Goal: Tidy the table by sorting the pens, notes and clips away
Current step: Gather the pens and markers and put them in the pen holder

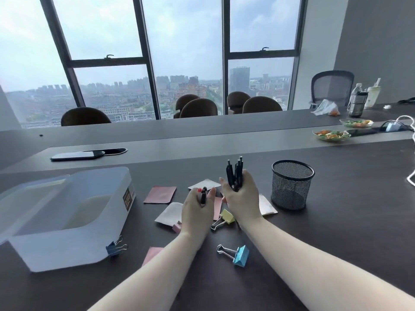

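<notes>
My right hand [243, 199] grips a bundle of several black pens [234, 173], tips up, just left of the black mesh pen cup [292, 185]. My left hand [197, 212] holds a single black pen [203, 195] upright beside it. Pink notes [160, 195] and white notes [169, 213] lie scattered under and around both hands. A yellow binder clip [225, 217], a light blue binder clip [239, 254], a darker blue clip [115, 245] and a small pink clip [177, 227] lie on the dark table [336, 232].
A translucent plastic storage box [67, 218] stands open at the left. A phone [77, 155] lies further back. Far right are food plates [332, 135], bottles [357, 102] and a white cable [412, 176]. Chairs line the far table edge.
</notes>
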Tool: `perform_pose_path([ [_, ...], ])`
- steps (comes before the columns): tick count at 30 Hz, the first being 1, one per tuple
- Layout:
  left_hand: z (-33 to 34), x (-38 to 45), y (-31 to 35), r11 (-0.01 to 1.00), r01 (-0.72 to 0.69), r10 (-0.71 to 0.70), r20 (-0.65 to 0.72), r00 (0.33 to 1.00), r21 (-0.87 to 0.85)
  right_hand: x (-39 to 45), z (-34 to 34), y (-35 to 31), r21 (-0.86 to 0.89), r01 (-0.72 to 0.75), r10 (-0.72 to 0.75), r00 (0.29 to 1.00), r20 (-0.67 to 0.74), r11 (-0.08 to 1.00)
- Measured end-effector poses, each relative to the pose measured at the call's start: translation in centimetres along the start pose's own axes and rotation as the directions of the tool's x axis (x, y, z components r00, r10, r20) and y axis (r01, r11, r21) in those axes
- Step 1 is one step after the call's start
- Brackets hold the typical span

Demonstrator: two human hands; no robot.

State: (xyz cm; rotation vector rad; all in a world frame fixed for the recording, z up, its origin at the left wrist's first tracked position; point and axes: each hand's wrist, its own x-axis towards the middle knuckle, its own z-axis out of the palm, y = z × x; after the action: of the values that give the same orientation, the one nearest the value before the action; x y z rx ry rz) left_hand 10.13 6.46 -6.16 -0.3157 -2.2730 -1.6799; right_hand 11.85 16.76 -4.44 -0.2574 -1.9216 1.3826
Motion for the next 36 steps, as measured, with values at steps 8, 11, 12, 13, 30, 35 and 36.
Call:
perform_pose_path([
  [8,0.8,1.8,3.1,0.957,0.147,-0.149,0.009,0.989,-0.25,2.3,-0.5,-2.3,0.041,-0.059,0.059,0.998,-0.009,0.997],
  [11,2.2,3.7,6.6,0.937,0.109,-0.096,0.055,0.994,-0.331,4.6,-1.9,-3.9,0.068,-0.039,0.044,0.996,-0.072,0.997],
  [12,2.8,4.4,7.9,0.934,0.102,-0.079,0.08,0.994,-0.342,5.4,-2.7,-4.4,0.067,-0.032,0.038,0.995,-0.092,0.997],
  [13,3.6,5.0,9.4,0.93,0.098,-0.064,0.105,0.992,-0.355,6.4,-3.4,-4.9,0.051,-0.026,0.032,0.993,-0.113,0.998],
  [30,16.1,4.9,14.3,0.935,0.215,-0.138,0.269,0.953,-0.281,12.5,-12.4,-1.0,-0.252,-0.193,0.168,0.979,-0.119,0.948],
  [35,16.2,5.0,14.2,0.966,0.198,-0.14,0.305,0.942,-0.168,12.7,-12.3,-0.4,-0.292,-0.171,0.142,0.983,-0.118,0.941],
  [36,16.1,4.9,14.2,0.961,0.223,-0.164,0.311,0.936,-0.163,12.8,-12.2,-0.2,-0.302,-0.174,0.145,0.983,-0.116,0.937],
])
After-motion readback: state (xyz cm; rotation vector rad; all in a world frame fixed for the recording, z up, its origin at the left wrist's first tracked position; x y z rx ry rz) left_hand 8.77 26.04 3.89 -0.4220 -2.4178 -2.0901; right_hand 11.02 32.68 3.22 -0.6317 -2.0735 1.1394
